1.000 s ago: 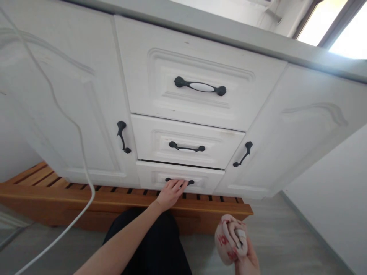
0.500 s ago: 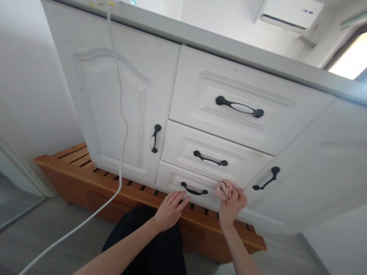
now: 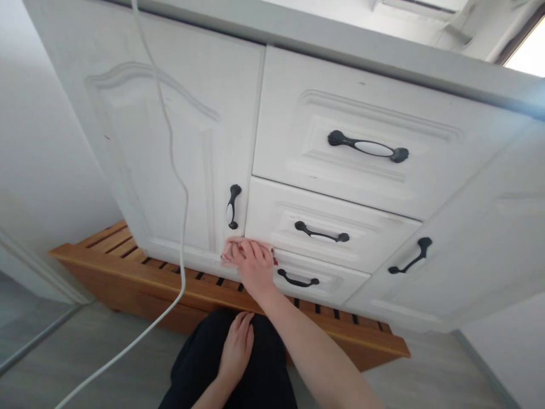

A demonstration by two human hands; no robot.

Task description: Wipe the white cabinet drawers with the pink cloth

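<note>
My right hand [image 3: 256,267] presses a pink cloth [image 3: 231,250] against the white cabinet front, at the seam between the left door [image 3: 170,147] and the left ends of the two lower drawers. The lower drawer handle [image 3: 298,279], dark and curved, is just right of the fingers. A middle drawer handle [image 3: 322,232] sits higher to the right. My left hand [image 3: 237,346] rests on my dark-clothed leg with its fingers stretched out and holds nothing.
A slatted wooden bench [image 3: 140,284] runs along the cabinet's base. A white cable [image 3: 172,165] hangs down over the left door and across the bench to the floor [image 3: 123,324]. Above is the countertop edge [image 3: 340,57].
My right hand has moved the cloth from right of the lower handle to the left seam. My left hand has dropped from beside the lower drawer onto my leg. The view has shifted closer.
</note>
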